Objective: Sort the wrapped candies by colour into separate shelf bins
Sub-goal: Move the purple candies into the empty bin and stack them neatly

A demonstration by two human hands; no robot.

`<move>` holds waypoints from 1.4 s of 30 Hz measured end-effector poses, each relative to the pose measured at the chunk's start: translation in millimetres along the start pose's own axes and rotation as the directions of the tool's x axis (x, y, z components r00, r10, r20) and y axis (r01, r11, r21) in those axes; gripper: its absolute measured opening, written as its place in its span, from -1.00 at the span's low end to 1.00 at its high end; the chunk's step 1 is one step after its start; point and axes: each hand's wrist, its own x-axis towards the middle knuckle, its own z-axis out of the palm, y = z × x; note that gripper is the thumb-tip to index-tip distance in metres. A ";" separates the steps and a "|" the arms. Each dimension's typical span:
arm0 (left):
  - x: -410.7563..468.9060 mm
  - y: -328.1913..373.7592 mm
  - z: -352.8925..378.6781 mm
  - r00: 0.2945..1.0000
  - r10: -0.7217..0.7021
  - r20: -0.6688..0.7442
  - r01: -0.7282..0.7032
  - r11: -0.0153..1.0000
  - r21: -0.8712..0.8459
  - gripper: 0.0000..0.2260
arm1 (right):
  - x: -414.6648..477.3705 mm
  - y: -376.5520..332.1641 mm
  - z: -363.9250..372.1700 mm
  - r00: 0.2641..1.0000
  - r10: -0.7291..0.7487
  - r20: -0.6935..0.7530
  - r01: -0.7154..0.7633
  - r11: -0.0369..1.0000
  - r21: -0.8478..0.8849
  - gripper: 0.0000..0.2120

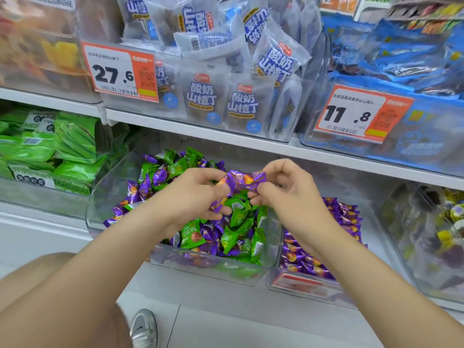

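A clear bin (175,257) on the lower shelf holds a mix of green candies (236,217) and purple candies (140,187). Over it, my left hand (193,194) grips purple candies (241,182) in its curled fingers. My right hand (283,189) pinches the right end of the same purple candies. To the right, a second clear bin (296,285) holds only purple candies (344,217).
Green snack packs (72,146) fill the bin at the left. Another clear bin (426,234) of mixed sweets stands at the far right. The shelf above carries white bags (243,104), blue packs (401,56) and price tags. My knee and shoe (144,327) are below.
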 end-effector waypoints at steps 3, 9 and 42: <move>-4.7 1.5 3.9 0.995 0.066 0.071 -0.061 0.996 -0.071 -0.85 | -9.4 -2.6 -6.2 0.999 -0.014 0.049 0.017 0.998 -0.055 -0.69; -6.7 4.2 15.6 0.967 0.236 0.093 -0.236 0.972 -0.013 -0.85 | -19.0 -1.5 -22.2 0.990 0.092 0.110 -0.110 0.980 0.166 -0.76; -9.4 -21.4 160.6 0.649 0.575 0.498 -0.746 0.354 0.564 -0.83 | -47.8 46.6 -238.3 0.914 0.364 0.179 0.064 0.306 -0.950 -0.84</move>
